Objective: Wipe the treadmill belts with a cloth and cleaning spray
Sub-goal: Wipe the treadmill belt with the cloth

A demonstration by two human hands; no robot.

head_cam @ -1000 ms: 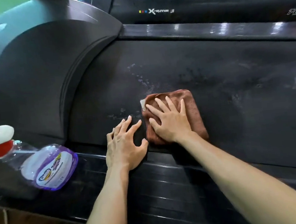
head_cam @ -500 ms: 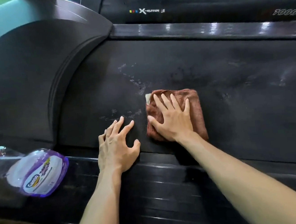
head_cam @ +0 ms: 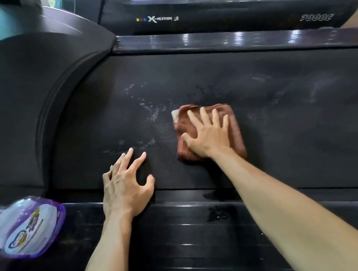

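A folded brown cloth (head_cam: 234,121) lies on the black treadmill belt (head_cam: 291,111). My right hand (head_cam: 208,135) presses flat on it with fingers spread. My left hand (head_cam: 127,185) rests with spread fingers on the belt's near edge and the side rail, left of the cloth and apart from it. White spray droplets (head_cam: 151,111) speckle the belt to the cloth's left. The purple-labelled spray bottle (head_cam: 26,228) lies on its side on the near side rail at the far left; its trigger head is out of view.
The curved black motor cover (head_cam: 28,101) rises left of the belt. A glossy far side rail (head_cam: 230,39) borders the belt, and a second treadmill (head_cam: 227,15) marked X-Runner stands beyond it. The ribbed near rail (head_cam: 204,231) runs under my forearms.
My right hand has slid the cloth rightwards along the belt, away from my left hand. The view has shifted, so the spray bottle sits further left, its trigger head now out of frame.
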